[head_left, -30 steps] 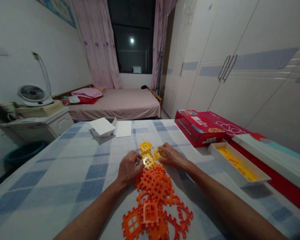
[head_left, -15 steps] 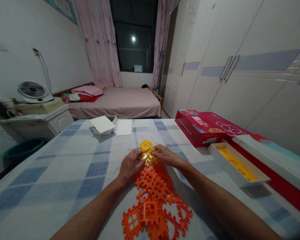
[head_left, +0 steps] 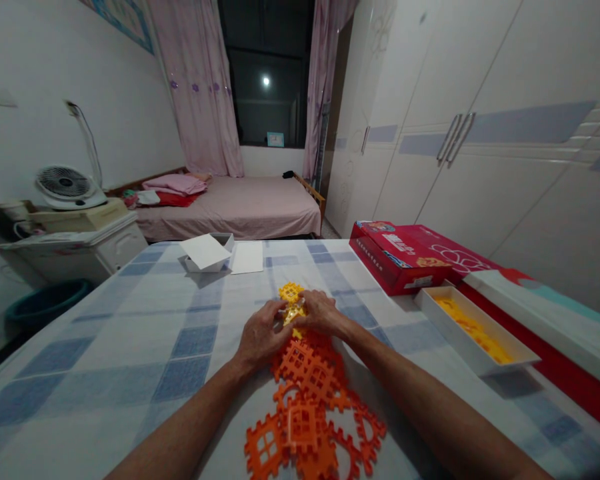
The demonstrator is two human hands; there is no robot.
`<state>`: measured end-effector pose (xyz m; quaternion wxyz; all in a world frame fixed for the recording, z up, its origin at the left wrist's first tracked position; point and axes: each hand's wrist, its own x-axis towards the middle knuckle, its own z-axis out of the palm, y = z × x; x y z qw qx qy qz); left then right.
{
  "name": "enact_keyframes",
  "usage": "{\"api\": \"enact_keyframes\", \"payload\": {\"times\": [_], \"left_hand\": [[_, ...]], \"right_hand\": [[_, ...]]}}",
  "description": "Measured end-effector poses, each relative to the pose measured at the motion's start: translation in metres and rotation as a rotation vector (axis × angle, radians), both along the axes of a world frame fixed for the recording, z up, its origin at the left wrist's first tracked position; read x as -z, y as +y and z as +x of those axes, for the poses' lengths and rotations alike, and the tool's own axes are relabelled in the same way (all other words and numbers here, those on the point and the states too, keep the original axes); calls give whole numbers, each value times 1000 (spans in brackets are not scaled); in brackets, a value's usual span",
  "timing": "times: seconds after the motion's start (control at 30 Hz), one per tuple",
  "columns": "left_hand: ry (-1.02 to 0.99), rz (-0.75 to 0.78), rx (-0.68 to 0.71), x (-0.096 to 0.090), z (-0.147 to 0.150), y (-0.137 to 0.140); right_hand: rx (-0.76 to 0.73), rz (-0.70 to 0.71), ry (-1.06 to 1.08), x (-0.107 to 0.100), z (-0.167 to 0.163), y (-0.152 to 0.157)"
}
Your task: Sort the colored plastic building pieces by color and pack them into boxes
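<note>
My left hand (head_left: 261, 335) and my right hand (head_left: 320, 312) meet over yellow interlocking plastic pieces (head_left: 294, 312) at the table's middle. Fingers of both hands are closed on the edges of these pieces, one hand on each side; the fingertips partly cover them. Just beyond lies another yellow notched piece (head_left: 291, 292). Toward me spreads a heap of orange interlocking pieces (head_left: 303, 427), some with window-like grids and some with curved openings. Part of the heap sits beneath my right wrist.
At right, a white tray (head_left: 433, 313) holds yellow pieces, beside a red box (head_left: 395, 257). A shallow grey-white box (head_left: 220, 257) with a white card (head_left: 205, 252) on it stands at far left of the checked tablecloth (head_left: 190, 350). Beyond is a bed (head_left: 250, 203).
My right hand has moved slightly left and in over the yellow pieces, closer to my left hand. My left hand stays almost in place.
</note>
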<state>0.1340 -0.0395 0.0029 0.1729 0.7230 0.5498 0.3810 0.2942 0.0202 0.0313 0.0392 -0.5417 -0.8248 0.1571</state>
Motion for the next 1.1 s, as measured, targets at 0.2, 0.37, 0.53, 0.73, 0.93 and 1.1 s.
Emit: {"api": "enact_keyframes", "payload": {"times": [0.2, 0.37, 0.53, 0.73, 0.93, 1.1], "left_hand": [[16, -18, -23, 2, 0, 0], [95, -26, 9, 1, -1, -1], [-4, -98, 34, 2, -3, 0], [-87, -83, 35, 4, -3, 1], [-103, -51, 27, 6, -2, 3], [-149, -77, -11, 7, -4, 5]], "right_hand": [[44, 54, -61, -7, -2, -7], [55, 45, -74, -12, -3, -9], [63, -2, -44, -8, -4, 1], [81, -33, 63, -6, 1, 3], [56, -48, 241, -9, 0, -1], [115, 67, 459, -32, 39, -2]]}}
